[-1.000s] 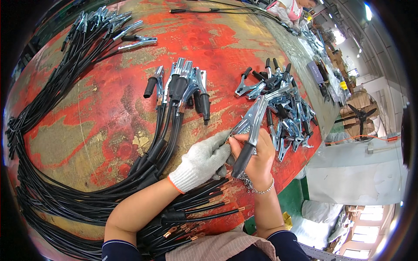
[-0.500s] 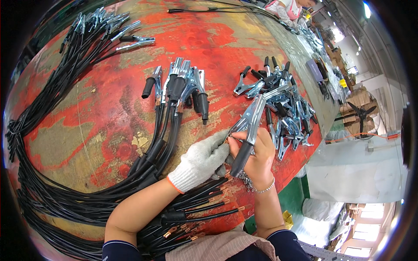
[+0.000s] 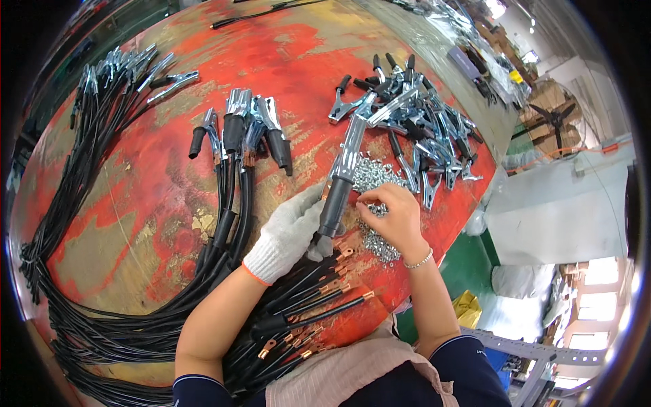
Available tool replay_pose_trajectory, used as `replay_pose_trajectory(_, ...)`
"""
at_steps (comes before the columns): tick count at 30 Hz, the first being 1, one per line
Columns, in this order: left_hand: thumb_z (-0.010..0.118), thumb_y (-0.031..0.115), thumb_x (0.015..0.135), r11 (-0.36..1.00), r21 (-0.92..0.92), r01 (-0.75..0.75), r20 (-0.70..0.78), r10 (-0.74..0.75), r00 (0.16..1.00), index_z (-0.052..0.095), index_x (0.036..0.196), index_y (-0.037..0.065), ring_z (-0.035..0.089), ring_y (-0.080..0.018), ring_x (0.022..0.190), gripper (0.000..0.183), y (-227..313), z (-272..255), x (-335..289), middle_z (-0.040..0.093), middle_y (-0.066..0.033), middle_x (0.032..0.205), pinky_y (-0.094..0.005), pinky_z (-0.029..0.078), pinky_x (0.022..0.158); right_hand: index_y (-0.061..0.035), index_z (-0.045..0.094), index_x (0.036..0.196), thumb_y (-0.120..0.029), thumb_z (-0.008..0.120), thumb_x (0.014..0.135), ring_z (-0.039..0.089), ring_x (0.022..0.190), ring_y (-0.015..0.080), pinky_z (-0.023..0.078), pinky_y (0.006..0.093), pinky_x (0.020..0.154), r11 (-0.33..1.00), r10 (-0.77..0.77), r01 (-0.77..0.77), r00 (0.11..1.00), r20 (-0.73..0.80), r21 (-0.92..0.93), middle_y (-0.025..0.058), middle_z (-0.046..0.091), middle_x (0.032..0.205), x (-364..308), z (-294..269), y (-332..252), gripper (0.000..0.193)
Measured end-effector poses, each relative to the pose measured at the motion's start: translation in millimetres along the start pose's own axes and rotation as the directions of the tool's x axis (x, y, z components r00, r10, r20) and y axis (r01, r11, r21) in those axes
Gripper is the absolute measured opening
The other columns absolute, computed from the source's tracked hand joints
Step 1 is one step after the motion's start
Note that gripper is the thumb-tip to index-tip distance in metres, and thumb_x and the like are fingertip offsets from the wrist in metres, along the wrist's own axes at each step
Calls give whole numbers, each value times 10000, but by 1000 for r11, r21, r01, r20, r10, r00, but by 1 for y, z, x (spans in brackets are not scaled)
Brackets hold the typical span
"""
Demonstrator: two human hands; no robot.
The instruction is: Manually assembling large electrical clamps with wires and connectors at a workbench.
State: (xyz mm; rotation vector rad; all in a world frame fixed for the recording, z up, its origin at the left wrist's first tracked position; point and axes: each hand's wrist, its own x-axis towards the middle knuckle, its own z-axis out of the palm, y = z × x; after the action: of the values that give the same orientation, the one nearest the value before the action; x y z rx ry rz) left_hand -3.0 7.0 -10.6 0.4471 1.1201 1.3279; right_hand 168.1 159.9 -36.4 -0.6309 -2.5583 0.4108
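Observation:
My left hand (image 3: pixel 285 234), in a white knit glove, grips a metal spring clamp (image 3: pixel 348 156) with black handle sleeves. Its jaws point up and away from me, and the glove hides its lower side. Bare, with a beaded bracelet at the wrist, my right hand (image 3: pixel 399 220) is just right of the clamp, over small shiny hardware. Thumb and forefinger are bent close together; anything between them is too small to make out. Beyond that hand lies a heap of small screws (image 3: pixel 369 175). Small nuts (image 3: pixel 381 249) are spread below it.
Loose clamps (image 3: pixel 434 136) are heaped at the right. Several black cables with fitted clamps (image 3: pixel 237 112) lie left of my glove; another bundle (image 3: pixel 102 115) is at far left. Cable ends with copper lugs (image 3: pixel 347 252) lie near me. The red, worn table (image 3: pixel 163 197) ends at the right.
My right hand has let go of the clamp and moved right, over the small hardware. The clamp stays in my left hand, turned more upright. The whole view has shifted.

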Motion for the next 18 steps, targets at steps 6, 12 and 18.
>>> replay_pose_trajectory(6,435,182,1014,995,73,-71,56,67,996,473,1363,45,621,-113,559,377,-4,1,-6,654,-87,832,-219,450,430,-66,640,1170,-296,663,900,608,911,182,460,352,788,832,290,-258,957,11,491,22,673,958,-15,-7,-5,355)
replay_pose_trajectory(12,473,156,992,702,648,-296,91,314,945,502,1362,38,628,-89,769,389,-1,18,-21,659,-51,896,-239,506,689,18,368,1445,-440,372,1027,578,1011,170,470,306,879,-402,271,-491,743,613,773,118,552,1335,-4,-13,-55,620)
replay_pose_trajectory(18,486,141,970,628,707,-325,127,340,932,462,1391,44,595,-68,698,433,-10,11,-16,638,-40,857,-240,494,621,2,388,1437,-391,421,1020,548,884,151,488,296,841,-544,323,-441,675,663,714,100,593,1253,0,-9,-72,574)
